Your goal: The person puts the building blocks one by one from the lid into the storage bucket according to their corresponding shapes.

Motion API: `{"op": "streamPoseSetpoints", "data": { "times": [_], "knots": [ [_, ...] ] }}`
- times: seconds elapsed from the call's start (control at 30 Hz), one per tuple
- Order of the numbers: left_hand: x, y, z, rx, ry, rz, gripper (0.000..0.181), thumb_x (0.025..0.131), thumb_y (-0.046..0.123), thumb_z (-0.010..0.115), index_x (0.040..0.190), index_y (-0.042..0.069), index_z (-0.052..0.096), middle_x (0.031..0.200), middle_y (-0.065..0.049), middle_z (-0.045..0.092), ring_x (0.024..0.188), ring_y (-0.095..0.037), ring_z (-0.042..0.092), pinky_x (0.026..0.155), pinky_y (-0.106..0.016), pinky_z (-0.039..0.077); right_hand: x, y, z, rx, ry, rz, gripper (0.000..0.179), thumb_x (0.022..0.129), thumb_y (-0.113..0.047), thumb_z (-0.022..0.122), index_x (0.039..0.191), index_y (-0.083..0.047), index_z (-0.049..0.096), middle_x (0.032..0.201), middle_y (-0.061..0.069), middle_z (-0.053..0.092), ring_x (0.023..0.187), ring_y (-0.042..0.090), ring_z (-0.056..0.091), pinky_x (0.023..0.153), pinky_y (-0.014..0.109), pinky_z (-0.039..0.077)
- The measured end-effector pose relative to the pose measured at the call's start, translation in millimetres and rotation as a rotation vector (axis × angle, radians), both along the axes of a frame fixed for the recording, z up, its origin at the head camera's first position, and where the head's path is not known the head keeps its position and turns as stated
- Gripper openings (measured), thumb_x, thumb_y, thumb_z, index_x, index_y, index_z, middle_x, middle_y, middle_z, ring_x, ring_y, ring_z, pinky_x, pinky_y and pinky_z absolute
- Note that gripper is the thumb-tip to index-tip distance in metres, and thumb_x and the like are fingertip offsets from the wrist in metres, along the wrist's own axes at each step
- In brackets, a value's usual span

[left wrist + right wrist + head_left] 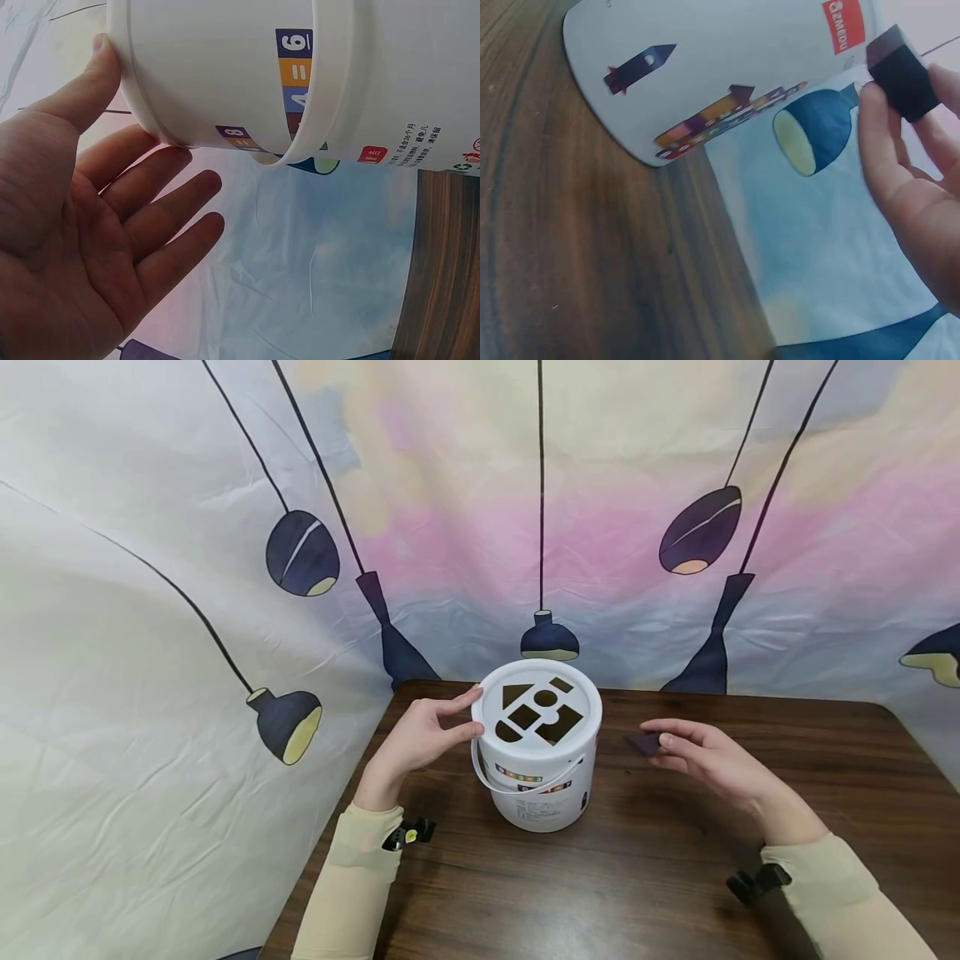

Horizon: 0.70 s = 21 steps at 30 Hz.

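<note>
A white bucket point(536, 797) stands upright on the table, its lid point(489, 697) cut with several shaped holes: a triangle, a circle, squares and others. Against the left rim of that lid rest the thumb and fingertips of my left hand point(420, 735), the other fingers spread in the left wrist view. To the right of the bucket, apart from it, my right hand point(701, 756) pinches a small dark block point(902, 73) between thumb and fingers. In the head view the block looks pointed. The bucket's inside is mostly hidden by the lid.
The brown wooden table point(600, 893) reaches back to a cloth backdrop point(465, 510) printed with hanging lamps. A thin white handle point(525, 791) hangs down across the bucket's front. Each wrist carries a small black camera point(757, 883).
</note>
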<state>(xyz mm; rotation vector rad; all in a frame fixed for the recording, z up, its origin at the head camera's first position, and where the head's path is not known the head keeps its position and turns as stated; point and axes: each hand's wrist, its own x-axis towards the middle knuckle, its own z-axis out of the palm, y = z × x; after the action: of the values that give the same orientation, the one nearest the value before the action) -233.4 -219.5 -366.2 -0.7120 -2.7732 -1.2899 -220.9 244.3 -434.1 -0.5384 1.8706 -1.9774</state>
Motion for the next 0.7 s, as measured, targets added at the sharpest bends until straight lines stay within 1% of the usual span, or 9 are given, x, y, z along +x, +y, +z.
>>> {"op": "streamPoseSetpoints", "data": {
  "times": [0.07, 0.17, 0.23, 0.33, 0.4, 0.53, 0.63, 0.7],
  "knots": [
    [-0.3, -0.1, -0.2, 0.004, 0.000, -0.002, 0.061, 0.097, 0.033, 0.082, 0.152, 0.020, 0.061, 0.154, 0.000, 0.058, 0.039, -0.002, 0.020, 0.052, -0.032, 0.035, -0.8, -3.0, 5.3, -0.050, 0.019, -0.018, 0.030, 0.115, -0.010, 0.050, 0.140, -0.004, 0.065, 0.134, 0.005, 0.064, 0.118, 0.015, 0.071, 0.100, 0.029, 0.056],
    [-0.6, -0.3, -0.8, 0.007, -0.002, -0.002, 0.061, 0.097, 0.033, 0.082, 0.152, 0.020, 0.061, 0.154, -0.001, 0.058, 0.038, -0.001, 0.020, 0.052, -0.032, 0.035, -2.6, -6.5, 12.4, -0.143, 0.040, -0.049, 0.027, 0.115, -0.008, 0.049, 0.130, -0.011, 0.071, 0.127, 0.003, 0.067, 0.115, 0.013, 0.071, 0.098, 0.028, 0.057],
    [-0.6, -0.3, -1.0, 0.008, -0.002, 0.000, 0.061, 0.097, 0.034, 0.082, 0.152, 0.020, 0.061, 0.153, -0.001, 0.059, 0.039, -0.001, 0.020, 0.053, -0.032, 0.036, -3.8, -8.5, 16.8, -0.199, 0.053, -0.072, 0.028, 0.115, -0.007, 0.048, 0.126, -0.013, 0.073, 0.124, 0.002, 0.068, 0.113, 0.011, 0.071, 0.096, 0.027, 0.057],
    [-0.1, -0.2, -0.9, 0.007, -0.002, 0.003, 0.061, 0.096, 0.034, 0.083, 0.152, 0.020, 0.061, 0.153, -0.001, 0.059, 0.040, -0.002, 0.020, 0.055, -0.032, 0.037, -4.6, -12.6, 24.8, -0.259, 0.061, -0.112, 0.028, 0.115, -0.009, 0.049, 0.119, -0.013, 0.076, 0.122, 0.001, 0.069, 0.110, 0.010, 0.071, 0.094, 0.025, 0.057],
    [0.3, 0.1, -0.3, 0.009, -0.001, 0.003, 0.061, 0.096, 0.035, 0.083, 0.152, 0.020, 0.061, 0.153, -0.001, 0.059, 0.041, -0.002, 0.021, 0.056, -0.032, 0.037, -4.4, -17.1, 31.2, -0.272, 0.068, -0.138, 0.027, 0.115, -0.010, 0.050, 0.114, -0.011, 0.077, 0.121, 0.000, 0.069, 0.109, 0.010, 0.071, 0.092, 0.023, 0.057],
    [1.2, 0.5, 0.6, 0.012, -0.002, 0.002, 0.061, 0.097, 0.035, 0.082, 0.152, 0.020, 0.061, 0.153, -0.001, 0.059, 0.041, -0.003, 0.021, 0.055, -0.032, 0.037, -2.9, -30.3, 45.4, -0.228, 0.105, -0.185, 0.024, 0.114, -0.015, 0.053, 0.105, -0.010, 0.075, 0.118, -0.001, 0.072, 0.105, 0.010, 0.071, 0.087, 0.024, 0.058],
    [1.4, 0.5, 0.7, 0.013, -0.004, 0.005, 0.061, 0.097, 0.036, 0.082, 0.152, 0.021, 0.061, 0.153, -0.001, 0.059, 0.041, -0.004, 0.021, 0.054, -0.032, 0.037, -3.3, -42.9, 55.8, -0.163, 0.160, -0.212, 0.024, 0.114, -0.020, 0.055, 0.104, -0.005, 0.071, 0.118, 0.000, 0.075, 0.106, 0.012, 0.072, 0.086, 0.027, 0.060],
    [1.3, 0.3, 0.3, 0.010, -0.004, 0.007, 0.061, 0.097, 0.036, 0.082, 0.152, 0.021, 0.061, 0.154, 0.000, 0.058, 0.041, -0.005, 0.022, 0.055, -0.032, 0.037, -4.8, -51.8, 61.5, -0.152, 0.185, -0.218, 0.026, 0.114, -0.022, 0.055, 0.105, -0.001, 0.067, 0.121, 0.002, 0.076, 0.111, 0.014, 0.073, 0.089, 0.030, 0.061]
  ]
}}
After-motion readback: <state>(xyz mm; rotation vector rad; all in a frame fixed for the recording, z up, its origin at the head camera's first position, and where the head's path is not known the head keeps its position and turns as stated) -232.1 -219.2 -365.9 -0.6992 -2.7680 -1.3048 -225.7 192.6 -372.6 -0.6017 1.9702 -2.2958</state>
